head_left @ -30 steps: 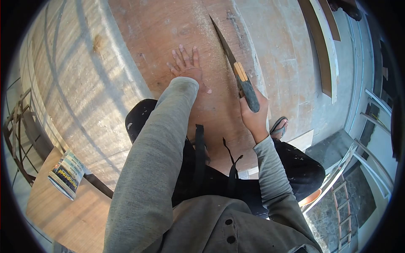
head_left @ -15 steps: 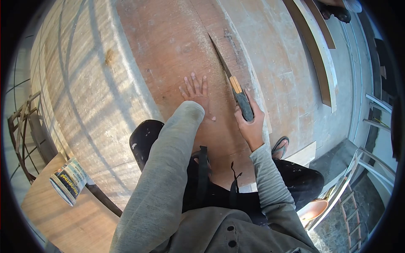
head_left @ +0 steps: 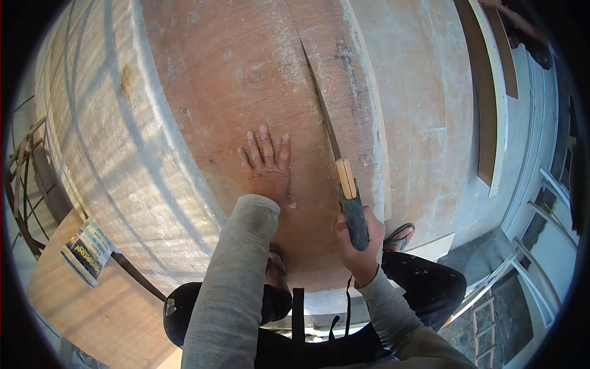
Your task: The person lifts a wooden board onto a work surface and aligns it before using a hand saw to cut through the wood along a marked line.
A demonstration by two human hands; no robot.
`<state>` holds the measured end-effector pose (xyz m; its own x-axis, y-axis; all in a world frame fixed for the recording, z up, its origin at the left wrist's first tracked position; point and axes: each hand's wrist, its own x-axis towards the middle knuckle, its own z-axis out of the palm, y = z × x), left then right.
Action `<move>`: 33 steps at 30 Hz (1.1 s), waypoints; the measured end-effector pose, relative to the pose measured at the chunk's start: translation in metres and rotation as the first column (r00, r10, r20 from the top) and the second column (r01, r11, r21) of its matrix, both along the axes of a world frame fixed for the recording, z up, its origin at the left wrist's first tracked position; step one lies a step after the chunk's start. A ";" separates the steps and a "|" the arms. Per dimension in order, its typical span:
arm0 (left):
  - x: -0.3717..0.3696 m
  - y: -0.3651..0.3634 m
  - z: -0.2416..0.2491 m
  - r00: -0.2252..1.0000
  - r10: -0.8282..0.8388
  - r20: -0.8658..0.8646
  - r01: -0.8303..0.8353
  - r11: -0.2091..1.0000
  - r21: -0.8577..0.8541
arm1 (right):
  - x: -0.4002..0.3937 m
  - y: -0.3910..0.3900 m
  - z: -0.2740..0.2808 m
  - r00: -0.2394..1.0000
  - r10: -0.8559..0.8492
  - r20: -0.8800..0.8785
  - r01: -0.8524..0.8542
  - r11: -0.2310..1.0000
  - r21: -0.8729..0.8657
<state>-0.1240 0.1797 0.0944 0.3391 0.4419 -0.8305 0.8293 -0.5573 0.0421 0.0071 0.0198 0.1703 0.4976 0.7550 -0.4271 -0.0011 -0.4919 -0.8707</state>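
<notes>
While the left hand (head_left: pixel 265 165) lies flat with its fingers spread on the reddish plywood sheet (head_left: pixel 246 74), the right hand (head_left: pixel 356 243) is wrapped tight around the dark handle of a handsaw (head_left: pixel 344 178). The saw sits just to the right of the flat hand, near it but apart. Its long axis runs away from the person, up the sheet, with the blade sunk in a cut line (head_left: pixel 301 49) that runs on beyond the blade.
</notes>
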 end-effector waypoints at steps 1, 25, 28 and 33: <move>-0.001 -0.001 -0.001 1.000 0.004 0.022 -0.004 1.000 0.012 | 0.001 0.003 0.001 1.000 0.013 -0.013 -0.013 1.000 -0.005; 0.018 0.016 0.015 0.995 -0.075 -0.059 0.073 0.997 -0.035 | -0.010 0.020 0.099 0.986 0.068 0.153 -0.047 0.990 -0.134; 0.014 0.014 0.013 0.995 -0.078 -0.058 0.075 0.996 -0.058 | -0.024 -0.029 0.152 0.994 -0.085 0.062 0.097 0.963 -0.250; 0.009 0.013 0.008 0.999 -0.039 -0.010 0.039 0.996 -0.076 | -0.007 -0.001 0.131 0.985 0.027 0.172 0.011 0.976 -0.218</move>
